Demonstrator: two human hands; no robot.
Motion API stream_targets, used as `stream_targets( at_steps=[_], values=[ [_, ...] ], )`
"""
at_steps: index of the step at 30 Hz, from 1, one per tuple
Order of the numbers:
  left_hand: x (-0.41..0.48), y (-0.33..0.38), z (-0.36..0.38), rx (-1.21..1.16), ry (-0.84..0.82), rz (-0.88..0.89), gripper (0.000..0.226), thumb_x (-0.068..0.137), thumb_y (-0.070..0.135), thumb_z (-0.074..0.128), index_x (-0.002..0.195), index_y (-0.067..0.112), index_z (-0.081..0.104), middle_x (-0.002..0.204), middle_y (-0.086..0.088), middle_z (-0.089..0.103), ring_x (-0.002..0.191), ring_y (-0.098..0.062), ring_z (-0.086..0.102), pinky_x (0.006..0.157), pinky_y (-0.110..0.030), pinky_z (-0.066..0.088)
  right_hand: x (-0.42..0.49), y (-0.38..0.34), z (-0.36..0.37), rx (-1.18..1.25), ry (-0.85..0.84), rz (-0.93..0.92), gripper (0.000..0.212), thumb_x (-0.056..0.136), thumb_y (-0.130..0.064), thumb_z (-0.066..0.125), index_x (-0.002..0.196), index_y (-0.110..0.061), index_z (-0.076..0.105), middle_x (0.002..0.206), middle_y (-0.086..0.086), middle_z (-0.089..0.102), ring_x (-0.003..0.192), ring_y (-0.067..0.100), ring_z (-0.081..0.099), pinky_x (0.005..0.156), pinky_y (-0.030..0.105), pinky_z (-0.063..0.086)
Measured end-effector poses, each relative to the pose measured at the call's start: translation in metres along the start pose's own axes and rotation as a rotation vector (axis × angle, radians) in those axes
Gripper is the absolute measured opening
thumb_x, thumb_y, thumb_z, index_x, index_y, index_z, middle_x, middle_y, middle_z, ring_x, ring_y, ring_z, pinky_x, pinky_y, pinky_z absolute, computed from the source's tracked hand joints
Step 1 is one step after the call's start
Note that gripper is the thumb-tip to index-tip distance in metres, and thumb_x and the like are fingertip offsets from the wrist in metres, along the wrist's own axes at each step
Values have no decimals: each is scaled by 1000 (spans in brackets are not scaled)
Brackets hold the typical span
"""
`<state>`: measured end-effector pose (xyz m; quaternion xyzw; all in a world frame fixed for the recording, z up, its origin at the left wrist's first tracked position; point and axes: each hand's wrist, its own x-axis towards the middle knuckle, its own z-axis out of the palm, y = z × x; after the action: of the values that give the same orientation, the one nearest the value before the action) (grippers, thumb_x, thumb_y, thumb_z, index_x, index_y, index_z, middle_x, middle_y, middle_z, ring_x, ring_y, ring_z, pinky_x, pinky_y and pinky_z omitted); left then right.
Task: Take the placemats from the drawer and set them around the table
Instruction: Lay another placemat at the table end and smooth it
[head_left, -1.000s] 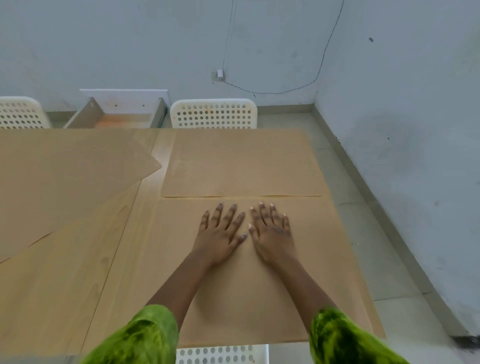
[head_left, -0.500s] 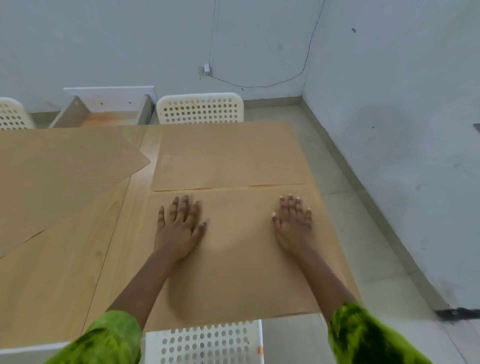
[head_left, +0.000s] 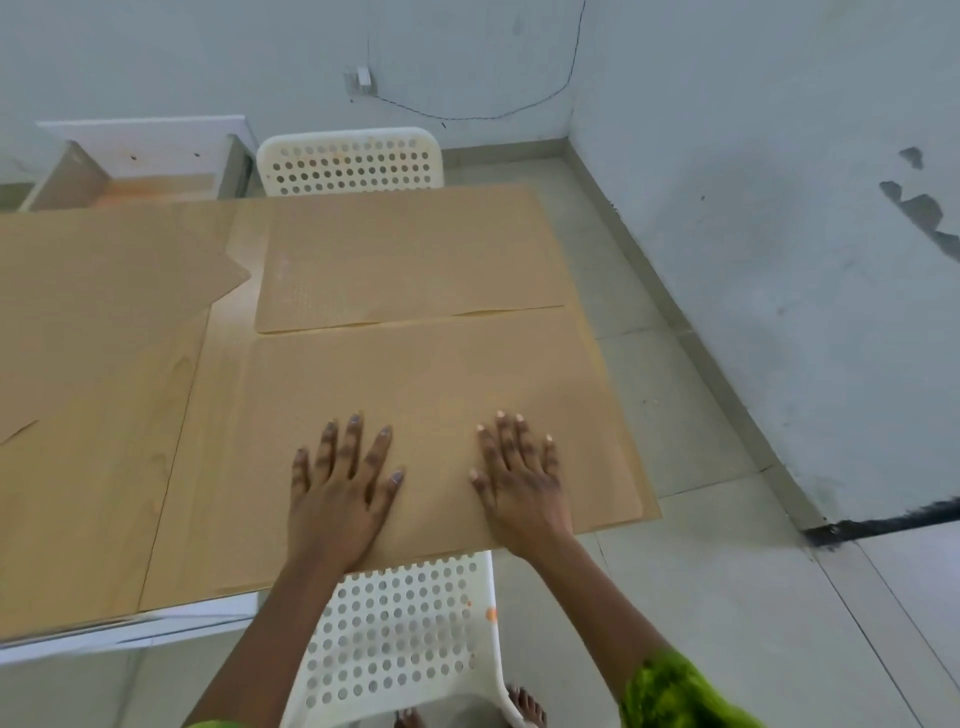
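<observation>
You're pressing left hand (head_left: 337, 499) and right hand (head_left: 519, 483), fingers (head_left: 353, 441) spread flat, on the near mat (head_left: 415, 374) at the counter (head_left: 93, 519) edge, far mat (head_left: 410, 260) and left mat (head_left: 104, 280) lying placed, so likely nearly done.

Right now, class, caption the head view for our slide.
Left hand and right hand lie flat on the near placemat, second placemat beyond.

Tan placemats (head_left: 441, 374) lie on a pale wood-grain table (head_left: 93, 493), the white chair (head_left: 405, 629) is hole-dotted, the sleeve (head_left: 670, 696) mottled green.
</observation>
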<state>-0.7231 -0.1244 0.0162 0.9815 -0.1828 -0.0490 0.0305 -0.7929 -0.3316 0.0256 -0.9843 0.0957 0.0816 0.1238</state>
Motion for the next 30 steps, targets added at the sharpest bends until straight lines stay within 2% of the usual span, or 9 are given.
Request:
stream_targets(
  at_steps=[2, 6, 9, 13, 17, 20, 23, 26, 30],
  values=[
    [-1, -17, -2, -6, 5, -42, 80, 79, 70, -16, 148, 40, 11, 160, 2, 7, 147, -24, 6, 116, -48, 6, -1, 25, -4, -16, 13, 81, 71, 85, -59, -4, 148, -27, -9, 157, -2, -16, 144, 16, -18, 113, 39, -13],
    [-1, -37, -5, -18, -8, -85, 82, 78, 72, -15, 148, 39, 10, 160, -2, 8, 147, -26, 6, 116, -47, 8, -6, 68, -14, -36, 31, 226, 75, 80, -55, -10, 149, -28, -4, 159, -2, -9, 146, 17, -12, 118, 41, -5],
    [-1, -37, -7, -20, -17, -87, 84, 75, 73, -18, 148, 39, 7, 160, -2, 5, 148, -26, 3, 117, -46, 7, -8, 71, -19, -29, 30, 223, 79, 76, -55, -13, 149, -29, -2, 160, -3, -7, 147, 16, -11, 118, 41, -3],
    [-3, -37, -11, 8, -47, -90, 89, 68, 74, -25, 148, 40, -3, 160, -1, -6, 147, -25, -6, 117, -44, 1, -8, 69, -20, -18, 12, 218, 68, 87, -54, -3, 149, -27, -3, 159, -2, -9, 146, 16, -12, 118, 42, -3],
    [-6, -29, -25, -41, -160, -153, 68, 89, 63, 4, 149, 32, -8, 159, -1, -15, 146, -25, -15, 118, -46, -3, -12, 64, -27, 4, -16, 182, 59, 98, -44, 15, 150, -23, -4, 159, 2, -10, 146, 17, -14, 118, 42, -6],
    [-18, -16, -39, -152, -113, -178, 61, 98, 46, 19, 151, 21, 0, 160, -2, -5, 147, -22, -9, 118, -44, 0, -16, 44, -36, 43, 4, 77, 56, 99, -40, 14, 150, -20, 6, 160, 3, -2, 147, 17, -9, 118, 37, -5],
    [-41, -14, -58, -380, -4, -223, 55, 100, 38, 30, 149, 15, 21, 158, -1, 17, 148, -19, 5, 118, -40, 9, -24, 10, -47, 237, 19, -1, 49, 100, -32, 23, 146, -16, 26, 156, 5, 24, 144, 20, 17, 116, 33, 16],
    [-69, -27, -73, -629, 94, -294, 44, 99, 26, 40, 139, 10, 43, 150, -6, 38, 145, -20, 19, 114, -36, 21, -36, -33, -55, 507, 12, -46, 40, 100, -26, 31, 136, -14, 43, 141, 5, 48, 130, 20, 42, 102, 29, 33],
    [-112, -71, -93, -777, 152, -384, 36, 97, 23, 45, 129, 10, 54, 135, -7, 55, 126, -21, 48, 102, -31, 36, -55, -102, -48, 763, -59, -78, 28, 100, -27, 34, 112, -15, 56, 113, 7, 62, 95, 19, 60, 86, 33, 44]
  ],
)
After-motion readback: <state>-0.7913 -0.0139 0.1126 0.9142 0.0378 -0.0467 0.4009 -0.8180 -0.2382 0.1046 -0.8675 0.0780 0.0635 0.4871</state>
